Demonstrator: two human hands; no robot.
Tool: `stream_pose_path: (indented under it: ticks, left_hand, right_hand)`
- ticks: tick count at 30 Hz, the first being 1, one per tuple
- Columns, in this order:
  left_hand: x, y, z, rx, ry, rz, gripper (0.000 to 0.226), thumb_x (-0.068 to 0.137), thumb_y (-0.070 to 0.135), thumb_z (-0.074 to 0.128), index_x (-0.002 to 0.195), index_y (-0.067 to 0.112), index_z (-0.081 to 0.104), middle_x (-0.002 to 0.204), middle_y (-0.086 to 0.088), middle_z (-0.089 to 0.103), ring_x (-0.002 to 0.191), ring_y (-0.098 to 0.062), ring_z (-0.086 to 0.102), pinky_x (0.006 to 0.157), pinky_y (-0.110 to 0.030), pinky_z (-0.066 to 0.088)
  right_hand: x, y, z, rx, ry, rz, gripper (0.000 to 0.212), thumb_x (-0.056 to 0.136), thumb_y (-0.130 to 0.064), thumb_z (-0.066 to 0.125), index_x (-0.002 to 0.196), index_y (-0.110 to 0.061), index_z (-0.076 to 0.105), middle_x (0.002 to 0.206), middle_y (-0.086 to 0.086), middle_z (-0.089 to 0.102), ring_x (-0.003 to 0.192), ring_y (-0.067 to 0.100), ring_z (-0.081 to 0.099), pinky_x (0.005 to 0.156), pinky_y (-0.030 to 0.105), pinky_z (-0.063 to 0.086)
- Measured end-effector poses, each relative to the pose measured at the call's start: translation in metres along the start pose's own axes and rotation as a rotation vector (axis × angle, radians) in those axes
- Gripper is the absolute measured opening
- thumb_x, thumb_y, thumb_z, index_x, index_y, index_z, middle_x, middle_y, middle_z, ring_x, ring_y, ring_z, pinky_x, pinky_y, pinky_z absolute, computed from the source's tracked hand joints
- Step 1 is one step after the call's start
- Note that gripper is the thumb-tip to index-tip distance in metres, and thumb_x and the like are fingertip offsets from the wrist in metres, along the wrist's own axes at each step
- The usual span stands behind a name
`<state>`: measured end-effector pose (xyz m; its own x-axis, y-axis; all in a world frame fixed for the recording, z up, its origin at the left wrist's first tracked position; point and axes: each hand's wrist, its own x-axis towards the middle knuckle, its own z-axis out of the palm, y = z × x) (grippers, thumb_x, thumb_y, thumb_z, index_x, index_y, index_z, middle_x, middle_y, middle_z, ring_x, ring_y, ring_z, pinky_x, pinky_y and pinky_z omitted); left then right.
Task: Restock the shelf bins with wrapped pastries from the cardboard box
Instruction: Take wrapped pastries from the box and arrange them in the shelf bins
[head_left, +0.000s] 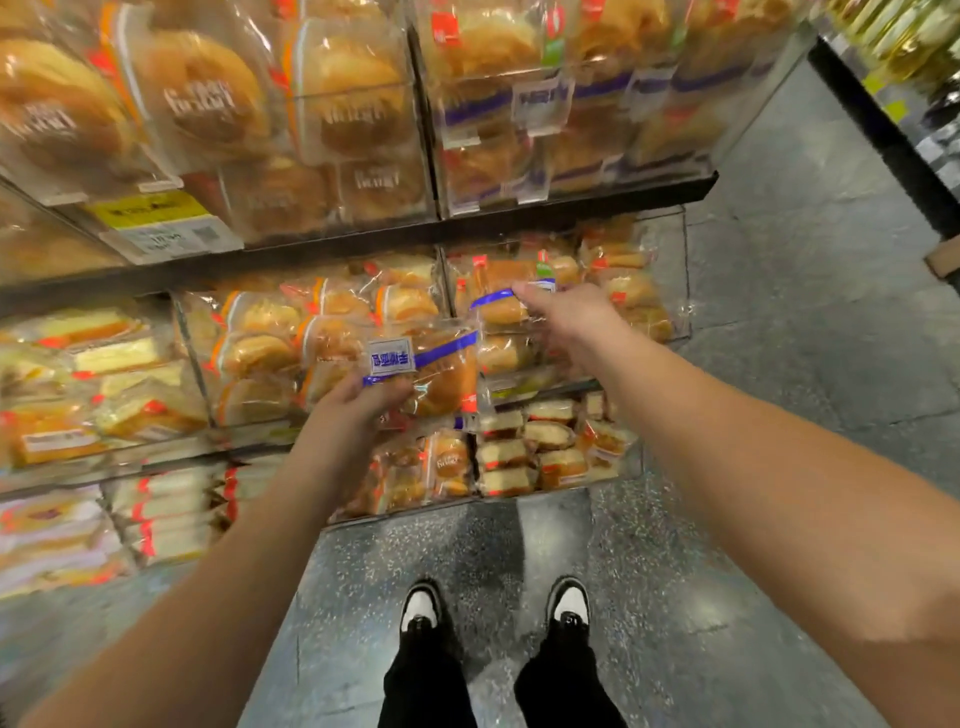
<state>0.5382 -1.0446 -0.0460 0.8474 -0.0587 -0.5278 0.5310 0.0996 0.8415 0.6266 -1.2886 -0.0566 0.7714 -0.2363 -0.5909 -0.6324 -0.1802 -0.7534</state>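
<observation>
Standing at a snack shelf, we see both bare arms reaching forward over a speckled grey floor (779, 364). Left hand (353, 410) grips a wrapped pastry (431, 364) from below, fingers curled round its lower edge; the pack has a blue stripe and a white label, held in the air in front of the middle shelf row. Right hand (561, 312) reaches into the right-hand clear bin (670, 270) on that same row, fingertips on a second blue-striped pack (498, 306) lying on top of the pile; we cannot tell if it pinches the pack or just touches it, fingers are hidden behind the hand. That bin holds more wrapped buns of the same kind. Next bin to the left (311, 338) holds orange-striped buns, and further left are sliced cake packs (104, 358). Upper shelf bins (332, 104) are packed with large round breads, a yellow price tag (156, 215) below them. Bottom row has small cake slices (530, 447). Black trousers and black-and-white shoes (421, 608) show below.
</observation>
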Motion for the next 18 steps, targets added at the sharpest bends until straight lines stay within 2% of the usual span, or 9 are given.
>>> stream_pose_path:
  ticks: [4, 6, 8, 10, 11, 13, 15, 17, 18]
  left_hand:
    - [0.001, -0.007, 0.005, -0.064, -0.002, -0.038, 0.039, 0.073, 0.024, 0.069, 0.112, 0.023, 0.066, 0.104, -0.002, 0.073, 0.102, -0.028, 0.064, 0.091, -0.046, 0.051]
    - [0.001, -0.01, 0.005, -0.084, -0.016, -0.044, 0.047, 0.072, 0.024, 0.068, 0.118, 0.02, 0.064, 0.108, -0.004, 0.072, 0.105, -0.028, 0.064, 0.095, -0.047, 0.051]
    - [0.001, -0.011, 0.007, -0.088, -0.034, -0.043, 0.048, 0.073, 0.022, 0.07, 0.12, 0.02, 0.062, 0.11, -0.004, 0.073, 0.105, -0.027, 0.066, 0.094, -0.044, 0.051]
    - [0.001, -0.011, 0.008, -0.105, -0.038, -0.044, 0.047, 0.074, 0.02, 0.073, 0.12, 0.019, 0.063, 0.108, -0.003, 0.072, 0.102, -0.026, 0.066, 0.091, -0.041, 0.052]
    - [0.001, -0.011, 0.008, -0.111, -0.038, -0.049, 0.047, 0.074, 0.02, 0.074, 0.119, 0.02, 0.063, 0.108, -0.003, 0.072, 0.101, -0.026, 0.066, 0.089, -0.04, 0.053]
    - [0.001, -0.013, 0.008, -0.108, -0.048, -0.057, 0.044, 0.072, 0.02, 0.073, 0.115, 0.022, 0.065, 0.104, 0.0, 0.072, 0.097, -0.022, 0.066, 0.083, -0.037, 0.053]
    - [-0.001, -0.012, 0.008, -0.117, -0.07, -0.058, 0.042, 0.071, 0.02, 0.073, 0.112, 0.023, 0.065, 0.098, 0.004, 0.073, 0.094, -0.018, 0.066, 0.077, -0.033, 0.051]
    - [-0.003, -0.011, 0.007, -0.129, -0.09, -0.049, 0.04, 0.072, 0.022, 0.065, 0.111, 0.023, 0.065, 0.095, 0.005, 0.073, 0.091, -0.017, 0.067, 0.075, -0.032, 0.05]
    - [-0.004, -0.011, 0.007, -0.133, -0.094, -0.045, 0.039, 0.072, 0.022, 0.063, 0.111, 0.023, 0.065, 0.095, 0.005, 0.073, 0.089, -0.016, 0.068, 0.075, -0.032, 0.05]
  right_hand:
    - [0.021, -0.013, 0.012, -0.045, -0.004, -0.023, 0.071, 0.077, -0.063, 0.074, 0.121, -0.008, 0.063, 0.111, -0.001, 0.067, 0.096, 0.02, 0.065, 0.092, 0.038, 0.052]
    - [0.032, -0.018, 0.02, -0.008, -0.018, -0.03, 0.07, 0.074, -0.061, 0.078, 0.117, -0.008, 0.064, 0.112, 0.002, 0.068, 0.097, 0.021, 0.066, 0.092, 0.038, 0.054]
    - [0.038, -0.024, 0.026, 0.065, -0.038, -0.034, 0.066, 0.079, -0.053, 0.078, 0.123, -0.006, 0.061, 0.108, 0.003, 0.07, 0.094, 0.019, 0.07, 0.087, 0.036, 0.058]
    - [0.037, -0.029, 0.029, 0.134, -0.054, -0.017, 0.057, 0.086, -0.043, 0.075, 0.127, -0.007, 0.057, 0.113, 0.003, 0.069, 0.096, 0.015, 0.07, 0.07, 0.022, 0.057]
    - [0.036, -0.029, 0.029, 0.201, -0.079, -0.014, 0.057, 0.088, -0.038, 0.074, 0.131, -0.006, 0.053, 0.119, 0.005, 0.067, 0.101, 0.016, 0.068, 0.068, 0.018, 0.055]
    - [0.031, -0.023, 0.03, 0.307, -0.101, -0.041, 0.076, 0.086, -0.032, 0.077, 0.145, -0.006, 0.037, 0.135, 0.007, 0.059, 0.115, 0.019, 0.063, 0.09, 0.024, 0.054]
    - [0.016, -0.018, 0.031, 0.137, -0.04, -0.115, 0.096, 0.083, -0.037, 0.079, 0.155, -0.013, 0.021, 0.144, -0.002, 0.048, 0.126, 0.016, 0.052, 0.109, 0.034, 0.042]
    - [0.001, -0.011, 0.03, -0.126, 0.102, -0.22, 0.094, 0.085, -0.038, 0.077, 0.156, -0.015, 0.021, 0.15, -0.003, 0.039, 0.135, 0.017, 0.041, 0.113, 0.036, 0.035]
    - [-0.006, -0.007, 0.029, -0.244, 0.224, -0.289, 0.087, 0.085, -0.038, 0.076, 0.153, -0.016, 0.027, 0.151, 0.0, 0.037, 0.138, 0.019, 0.038, 0.114, 0.038, 0.033]
